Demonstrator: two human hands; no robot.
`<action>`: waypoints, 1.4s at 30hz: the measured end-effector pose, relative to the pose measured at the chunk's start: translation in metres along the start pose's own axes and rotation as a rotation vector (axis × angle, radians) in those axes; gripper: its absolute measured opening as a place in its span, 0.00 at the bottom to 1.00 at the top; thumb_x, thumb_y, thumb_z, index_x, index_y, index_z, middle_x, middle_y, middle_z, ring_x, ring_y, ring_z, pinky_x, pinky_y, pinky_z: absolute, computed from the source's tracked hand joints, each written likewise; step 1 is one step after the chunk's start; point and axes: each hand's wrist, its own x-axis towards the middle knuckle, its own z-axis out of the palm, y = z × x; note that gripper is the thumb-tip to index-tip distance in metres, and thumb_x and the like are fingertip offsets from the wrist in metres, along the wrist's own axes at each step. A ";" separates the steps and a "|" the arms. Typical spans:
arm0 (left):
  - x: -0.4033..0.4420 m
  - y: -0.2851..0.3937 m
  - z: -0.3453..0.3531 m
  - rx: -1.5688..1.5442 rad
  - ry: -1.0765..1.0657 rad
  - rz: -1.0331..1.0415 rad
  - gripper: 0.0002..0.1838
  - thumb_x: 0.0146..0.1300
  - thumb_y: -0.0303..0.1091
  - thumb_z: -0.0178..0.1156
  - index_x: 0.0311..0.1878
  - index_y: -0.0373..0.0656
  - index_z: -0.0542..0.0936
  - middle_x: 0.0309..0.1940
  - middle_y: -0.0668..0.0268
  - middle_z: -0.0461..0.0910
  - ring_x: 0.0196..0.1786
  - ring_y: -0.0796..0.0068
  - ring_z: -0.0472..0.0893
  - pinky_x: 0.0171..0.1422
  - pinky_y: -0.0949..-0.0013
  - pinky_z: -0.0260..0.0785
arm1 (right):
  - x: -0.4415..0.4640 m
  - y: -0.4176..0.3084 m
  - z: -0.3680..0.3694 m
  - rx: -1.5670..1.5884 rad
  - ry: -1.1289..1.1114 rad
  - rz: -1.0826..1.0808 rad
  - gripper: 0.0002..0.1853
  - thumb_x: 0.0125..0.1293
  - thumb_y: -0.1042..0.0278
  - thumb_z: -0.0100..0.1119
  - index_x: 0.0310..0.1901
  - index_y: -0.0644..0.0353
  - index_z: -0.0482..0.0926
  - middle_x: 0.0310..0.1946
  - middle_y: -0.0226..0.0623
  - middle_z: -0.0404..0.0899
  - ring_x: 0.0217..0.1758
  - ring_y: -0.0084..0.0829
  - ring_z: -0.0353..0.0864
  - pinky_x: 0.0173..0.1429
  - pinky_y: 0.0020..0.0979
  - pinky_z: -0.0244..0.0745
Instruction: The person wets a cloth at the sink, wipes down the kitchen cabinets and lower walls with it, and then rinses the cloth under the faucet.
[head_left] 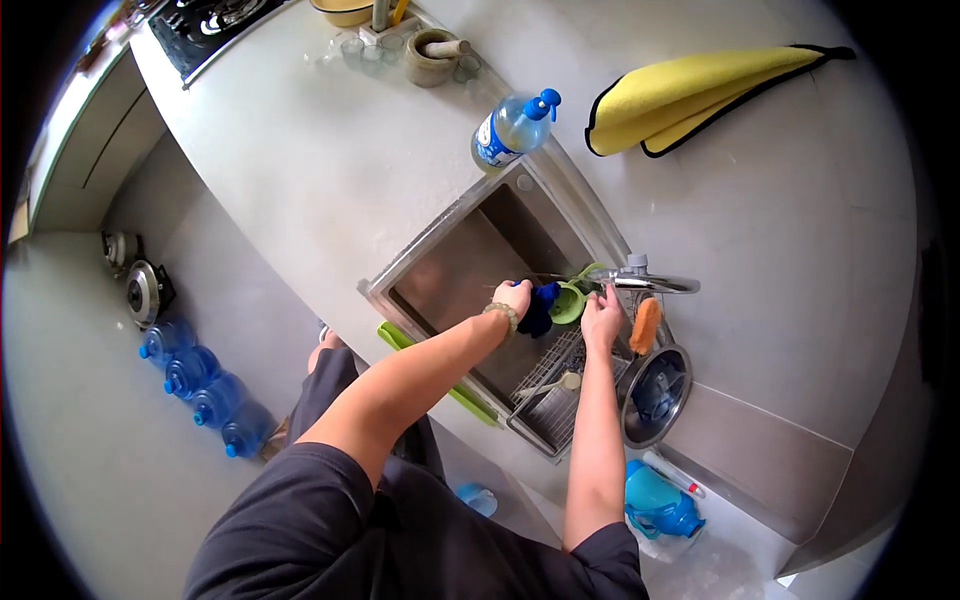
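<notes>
My left hand [513, 298], with a beaded bracelet at the wrist, is closed around a dark blue cloth [540, 309] over the sink [440, 275]. Just right of the cloth is a small green bowl [568, 304], its open side facing up toward me. My right hand [601, 320] grips the bowl at its right edge, though the fingertips are partly hidden. Right beside that hand, the metal faucet [655, 284] reaches over the sink. Below both hands, a wire rack [548, 400] with a light-coloured utensil sits in the sink's near end.
A soap pump bottle [507, 130] stands at the sink's far corner, near a mortar with pestle [430, 57]. To the right are a yellow cloth [690, 95], an orange brush-like item [645, 325] and a metal bowl [657, 395]. Blue water jugs [205, 390] stand on the floor.
</notes>
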 end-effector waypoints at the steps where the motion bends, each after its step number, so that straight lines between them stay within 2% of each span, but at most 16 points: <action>1: -0.003 0.003 0.000 -0.031 0.006 -0.021 0.26 0.60 0.46 0.59 0.53 0.33 0.80 0.44 0.50 0.85 0.48 0.56 0.84 0.57 0.59 0.74 | -0.001 -0.003 -0.001 0.028 -0.022 0.050 0.23 0.68 0.62 0.59 0.62 0.65 0.77 0.46 0.55 0.85 0.50 0.47 0.85 0.56 0.40 0.77; 8: -0.001 0.021 0.005 -0.036 -0.032 0.035 0.27 0.60 0.46 0.59 0.56 0.35 0.79 0.47 0.50 0.84 0.50 0.57 0.84 0.57 0.60 0.73 | -0.011 -0.015 0.000 0.024 0.025 0.050 0.20 0.76 0.60 0.50 0.57 0.66 0.79 0.49 0.58 0.82 0.53 0.57 0.81 0.57 0.46 0.74; 15: -0.015 0.040 0.013 -0.034 -0.019 0.231 0.20 0.63 0.41 0.60 0.51 0.35 0.78 0.40 0.57 0.83 0.43 0.65 0.82 0.52 0.62 0.73 | -0.018 -0.019 -0.007 0.125 -0.046 0.073 0.20 0.76 0.61 0.50 0.61 0.67 0.76 0.52 0.54 0.82 0.55 0.51 0.81 0.58 0.41 0.74; 18: -0.012 0.035 0.022 0.073 0.009 0.425 0.17 0.61 0.36 0.61 0.50 0.36 0.77 0.42 0.53 0.81 0.46 0.61 0.81 0.53 0.61 0.73 | -0.027 -0.026 0.003 0.414 0.224 0.095 0.22 0.77 0.59 0.50 0.62 0.69 0.74 0.53 0.50 0.81 0.55 0.44 0.81 0.59 0.37 0.74; 20: -0.044 0.044 0.022 0.136 0.022 0.653 0.18 0.60 0.32 0.59 0.52 0.37 0.75 0.50 0.50 0.76 0.54 0.56 0.78 0.59 0.59 0.71 | -0.030 -0.044 -0.003 0.943 0.013 0.343 0.23 0.77 0.54 0.50 0.62 0.64 0.74 0.59 0.44 0.75 0.57 0.37 0.78 0.61 0.35 0.73; 22: -0.070 0.050 0.016 0.162 -0.189 0.755 0.28 0.56 0.27 0.57 0.63 0.40 0.70 0.58 0.47 0.72 0.63 0.49 0.72 0.70 0.60 0.64 | -0.040 -0.095 -0.022 1.477 -0.133 0.546 0.24 0.77 0.49 0.48 0.63 0.60 0.72 0.59 0.39 0.75 0.58 0.34 0.77 0.63 0.36 0.72; 24: -0.082 0.053 0.016 0.130 -0.397 0.869 0.36 0.57 0.32 0.55 0.72 0.43 0.64 0.66 0.46 0.68 0.71 0.48 0.66 0.75 0.60 0.58 | -0.018 -0.059 0.001 1.720 -0.393 0.586 0.28 0.78 0.46 0.41 0.69 0.58 0.66 0.63 0.38 0.73 0.64 0.37 0.74 0.68 0.37 0.68; 25: -0.077 0.053 0.019 0.396 -0.303 1.004 0.40 0.63 0.44 0.55 0.78 0.48 0.56 0.74 0.44 0.60 0.77 0.46 0.59 0.79 0.56 0.53 | -0.017 -0.061 0.002 1.720 -0.459 0.468 0.28 0.79 0.46 0.40 0.70 0.58 0.65 0.64 0.38 0.72 0.66 0.38 0.73 0.69 0.38 0.68; 26: -0.076 0.059 0.024 0.397 -0.240 0.931 0.40 0.65 0.48 0.54 0.79 0.49 0.56 0.76 0.45 0.57 0.78 0.46 0.57 0.80 0.51 0.48 | -0.019 -0.071 -0.001 1.714 -0.524 0.348 0.29 0.79 0.47 0.38 0.70 0.59 0.65 0.65 0.39 0.72 0.67 0.39 0.72 0.70 0.39 0.67; 27: -0.075 0.068 0.030 0.395 -0.176 0.857 0.40 0.66 0.53 0.53 0.79 0.50 0.56 0.77 0.46 0.54 0.79 0.46 0.55 0.81 0.46 0.44 | -0.023 -0.083 0.000 1.908 -0.579 0.395 0.28 0.80 0.49 0.37 0.70 0.60 0.66 0.67 0.40 0.70 0.69 0.39 0.71 0.72 0.40 0.66; 29: -0.065 0.092 0.028 0.317 -0.119 0.637 0.39 0.68 0.61 0.50 0.78 0.54 0.59 0.79 0.47 0.49 0.80 0.45 0.52 0.82 0.45 0.42 | -0.026 -0.101 -0.008 1.747 -0.485 0.513 0.27 0.79 0.49 0.39 0.69 0.60 0.67 0.67 0.40 0.70 0.69 0.39 0.71 0.72 0.41 0.66; 30: -0.062 0.099 0.026 0.295 -0.096 0.548 0.37 0.68 0.58 0.54 0.77 0.56 0.63 0.78 0.44 0.50 0.78 0.43 0.55 0.80 0.48 0.49 | -0.032 -0.114 -0.015 1.760 -0.388 0.586 0.27 0.79 0.50 0.40 0.69 0.60 0.67 0.67 0.41 0.71 0.69 0.39 0.71 0.72 0.41 0.66; 32: -0.054 0.078 0.028 0.427 -0.146 0.676 0.34 0.66 0.52 0.57 0.74 0.54 0.67 0.77 0.41 0.52 0.74 0.40 0.63 0.76 0.49 0.58 | -0.027 -0.108 -0.011 1.767 -0.263 0.631 0.23 0.77 0.51 0.43 0.61 0.59 0.73 0.61 0.41 0.76 0.64 0.38 0.75 0.67 0.41 0.72; 33: -0.060 0.069 0.026 0.455 -0.197 0.851 0.32 0.66 0.45 0.61 0.71 0.46 0.69 0.72 0.36 0.59 0.71 0.36 0.65 0.75 0.51 0.61 | -0.009 -0.079 0.006 1.753 -0.260 0.587 0.24 0.77 0.50 0.43 0.62 0.60 0.73 0.59 0.42 0.76 0.63 0.39 0.75 0.67 0.41 0.72; 35: -0.086 0.064 0.014 0.383 -0.195 0.874 0.28 0.66 0.38 0.60 0.68 0.42 0.70 0.61 0.38 0.68 0.63 0.37 0.72 0.68 0.51 0.68 | 0.005 -0.065 0.012 1.702 -0.180 0.626 0.28 0.78 0.46 0.40 0.63 0.63 0.72 0.56 0.45 0.78 0.61 0.41 0.76 0.69 0.41 0.69; 42: -0.062 0.074 0.002 0.573 -0.030 0.978 0.14 0.67 0.37 0.59 0.48 0.37 0.76 0.41 0.47 0.79 0.43 0.42 0.80 0.47 0.49 0.74 | -0.023 -0.099 0.007 1.742 -0.429 0.615 0.29 0.78 0.43 0.38 0.63 0.61 0.71 0.61 0.41 0.76 0.64 0.40 0.74 0.73 0.43 0.63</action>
